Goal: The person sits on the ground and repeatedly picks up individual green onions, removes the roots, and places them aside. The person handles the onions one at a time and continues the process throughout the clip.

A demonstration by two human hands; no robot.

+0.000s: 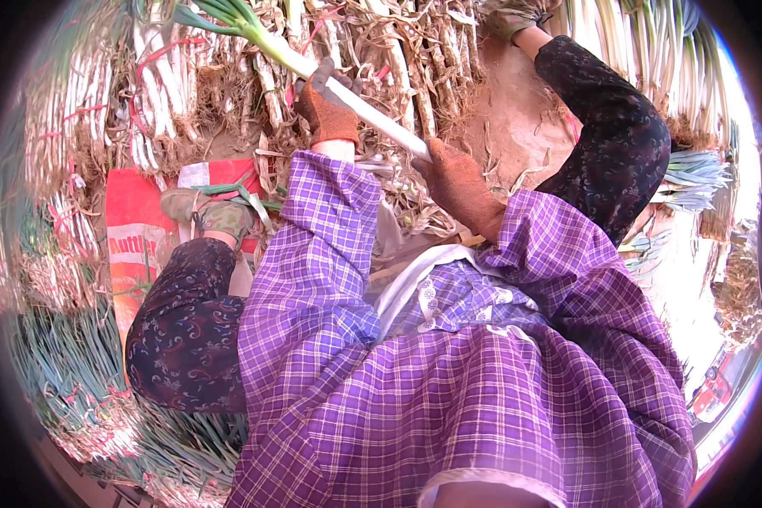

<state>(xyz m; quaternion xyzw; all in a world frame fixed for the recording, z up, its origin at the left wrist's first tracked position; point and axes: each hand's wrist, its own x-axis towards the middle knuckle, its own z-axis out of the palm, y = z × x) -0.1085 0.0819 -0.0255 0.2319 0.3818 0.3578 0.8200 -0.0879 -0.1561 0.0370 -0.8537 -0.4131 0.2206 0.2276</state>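
Observation:
A single long green onion [381,117] slants across the view, with its green leaves at the upper left and its white stem running down to the right. My left hand [330,111], in an orange and dark work glove, grips the stem partway along. In a matching glove, my right hand [460,184] closes around the lower white end, so the root end is hidden. Beneath both hands lie dry peeled husks [419,216] on the ground. Just beyond them are unpeeled green onions [413,70] with brown dry skins and roots.
Red-tied green onion bundles [159,82] lie at the left, and leafy ones [70,368] at the lower left. Pale, clean-looking stalks [648,44] are stacked at the upper right. A red and white printed sack [127,209] lies by my left shoe [222,216].

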